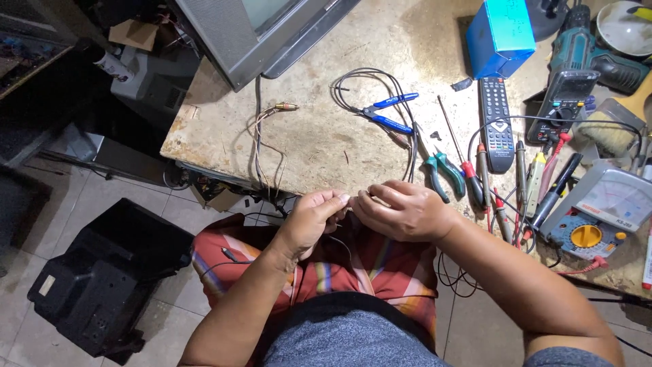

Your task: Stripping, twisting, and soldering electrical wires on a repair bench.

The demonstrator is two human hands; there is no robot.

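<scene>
Head cam: seated at a worn counter [319,136], a person pinches a thin dark wire [343,239] between both hands over the lap. Left hand [311,219] and right hand [402,211] meet fingertip to fingertip, each grip closed on the wire. Nearby on the counter: blue-handled cutters [388,113], green-handled pliers [443,173], remote [497,122], analog meter [601,207], w/ probes between.

The person wears a grey top [346,336] and what looks like a red striped wrap [380,268].
</scene>
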